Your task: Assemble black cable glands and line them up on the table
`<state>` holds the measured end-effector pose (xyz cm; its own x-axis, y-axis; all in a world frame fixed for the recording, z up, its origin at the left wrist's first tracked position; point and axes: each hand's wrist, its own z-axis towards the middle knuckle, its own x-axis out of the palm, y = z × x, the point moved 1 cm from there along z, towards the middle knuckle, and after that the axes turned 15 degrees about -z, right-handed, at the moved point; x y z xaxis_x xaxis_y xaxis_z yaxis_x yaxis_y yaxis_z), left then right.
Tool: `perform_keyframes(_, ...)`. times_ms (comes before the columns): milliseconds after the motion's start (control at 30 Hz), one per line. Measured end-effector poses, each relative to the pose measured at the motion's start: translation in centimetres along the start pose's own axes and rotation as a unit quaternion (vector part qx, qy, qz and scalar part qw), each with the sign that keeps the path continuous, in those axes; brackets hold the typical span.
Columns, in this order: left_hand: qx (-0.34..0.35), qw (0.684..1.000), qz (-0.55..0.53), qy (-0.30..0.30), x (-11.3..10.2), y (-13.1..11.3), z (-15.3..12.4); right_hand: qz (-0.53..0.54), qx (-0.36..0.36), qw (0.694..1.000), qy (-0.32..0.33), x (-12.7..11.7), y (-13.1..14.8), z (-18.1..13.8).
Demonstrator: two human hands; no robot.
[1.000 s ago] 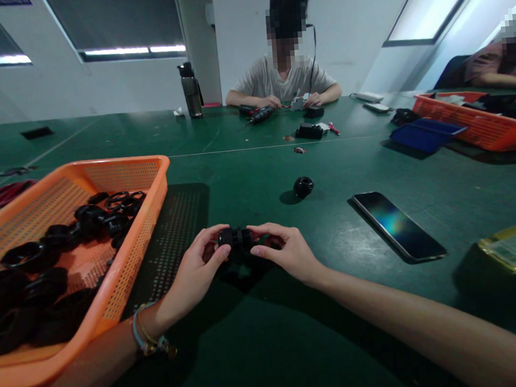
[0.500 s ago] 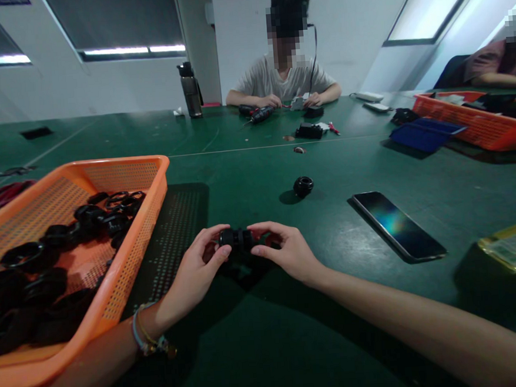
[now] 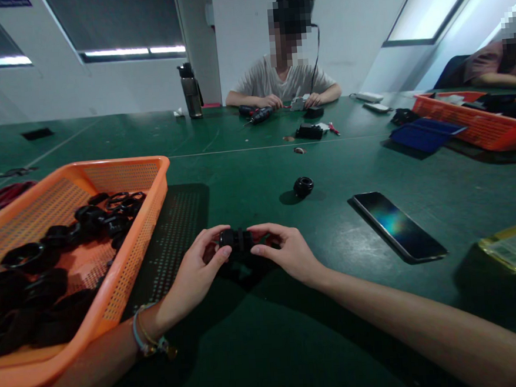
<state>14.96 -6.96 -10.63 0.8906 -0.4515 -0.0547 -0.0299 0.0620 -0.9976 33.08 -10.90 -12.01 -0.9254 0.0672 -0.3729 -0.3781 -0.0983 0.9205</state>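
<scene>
A black ribbed cylindrical fitting (image 3: 237, 240), like a cable gland with a wider collar at its middle, lies level between my two hands just over the green table. My left hand (image 3: 207, 253) pinches its left end between thumb and fingers. At the other end, the thumb and fingertips of my right hand (image 3: 286, 247) close on it. Beyond my hands, a second short black fitting (image 3: 303, 186) stands on the table, its ring-shaped opening showing. To the left, an orange basket (image 3: 162, 185) holds several black rings and fittings.
A phone (image 3: 397, 225) lies right of my hands, with a yellow-edged clear container (image 3: 515, 246) beyond it. Across the table (image 3: 248, 176), a person (image 3: 282, 74) works near a power screwdriver (image 3: 259, 115). A blue tray (image 3: 426, 133) and another orange basket (image 3: 478, 128) sit far right; a bottle (image 3: 190, 91) stands behind.
My hands and the fitting between them stay almost in place. The person opposite has shifted their head slightly to the right.
</scene>
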Motion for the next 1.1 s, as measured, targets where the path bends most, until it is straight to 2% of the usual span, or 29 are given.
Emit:
perform_keyframes(533,-0.002,1.000,0.008,-0.006,0.08,0.15,0.10,0.010,0.008,1.000,0.012,0.03,-0.02,-0.12)
perform_keyframes(800,0.002,1.000,-0.008,-0.009,0.01,0.28,0.18,-0.070,-0.046,0.996,-0.009,-0.16,0.11,-0.33)
perform_keyframes(1100,0.000,1.000,-0.001,-0.007,-0.04,0.04,0.03,-0.040,-0.039,0.998,-0.013,-0.05,0.19,-0.25)
